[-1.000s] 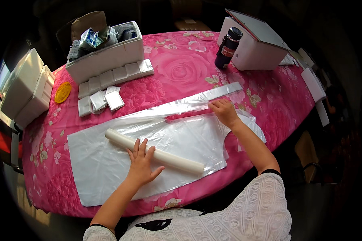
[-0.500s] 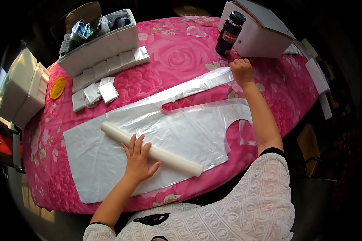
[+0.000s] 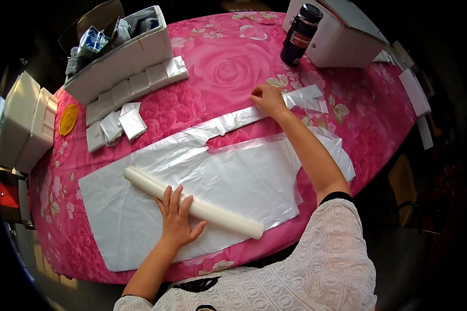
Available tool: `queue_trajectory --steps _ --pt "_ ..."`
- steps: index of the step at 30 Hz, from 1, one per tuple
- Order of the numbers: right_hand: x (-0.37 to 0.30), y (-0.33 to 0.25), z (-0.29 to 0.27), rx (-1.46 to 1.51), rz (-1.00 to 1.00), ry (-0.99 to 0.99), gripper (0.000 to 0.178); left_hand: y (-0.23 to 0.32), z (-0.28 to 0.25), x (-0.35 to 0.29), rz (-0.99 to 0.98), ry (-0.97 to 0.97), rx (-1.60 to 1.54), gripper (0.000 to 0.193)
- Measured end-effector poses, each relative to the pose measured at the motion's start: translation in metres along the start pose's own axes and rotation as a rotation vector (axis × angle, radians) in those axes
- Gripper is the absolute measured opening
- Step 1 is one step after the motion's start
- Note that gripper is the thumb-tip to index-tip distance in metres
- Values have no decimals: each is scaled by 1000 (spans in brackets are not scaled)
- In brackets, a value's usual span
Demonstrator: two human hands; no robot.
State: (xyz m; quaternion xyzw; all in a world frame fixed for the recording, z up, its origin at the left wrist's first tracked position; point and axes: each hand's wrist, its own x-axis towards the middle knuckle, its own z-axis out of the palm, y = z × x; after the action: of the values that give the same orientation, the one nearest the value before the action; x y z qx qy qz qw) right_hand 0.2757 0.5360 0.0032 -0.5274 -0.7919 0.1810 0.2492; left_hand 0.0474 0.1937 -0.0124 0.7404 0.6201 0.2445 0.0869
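Grip by the left hand is loose and apart: its fingers are spread over the roll, with the thumb rested off to the near side of it. At the right hand, the fingers are curled in over the strip; whether anything is pinched between them cannot be told. The roll, smooth and white, is laid slantwise on the sheet, its left end set farther away than its right. The sheet, thin and glossy, is spread across the near part of the table, and the strip is formed along its far side (a long notch, through which pink can be seen, is left between the two). At the strip's right end, loose flaps are splayed. Beyond the sheet, a row of silvery packets is set against a white box, in which bundles are heaped; more packets are grouped just nearer. To their left, a yellow disc is placed beside pale boxes. On the far right, a dark flask is stood beside another white box, topped by a flat panel. The table is covered by a pink floral cloth.
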Motion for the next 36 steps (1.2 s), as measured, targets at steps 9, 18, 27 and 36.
queue_trajectory --steps 9,18,27,36 --pt "30 10 14 206 72 -205 21 3 -3 1 -10 -23 30 66" --pt "53 -10 14 -326 -7 -405 21 1 -2 0 -26 -42 23 68" --pt "90 56 -15 324 471 -90 22 1 -2 0 -35 -55 30 68" --pt "107 66 -3 -33 394 -8 22 -1 -2 -3 -26 -77 50 68"
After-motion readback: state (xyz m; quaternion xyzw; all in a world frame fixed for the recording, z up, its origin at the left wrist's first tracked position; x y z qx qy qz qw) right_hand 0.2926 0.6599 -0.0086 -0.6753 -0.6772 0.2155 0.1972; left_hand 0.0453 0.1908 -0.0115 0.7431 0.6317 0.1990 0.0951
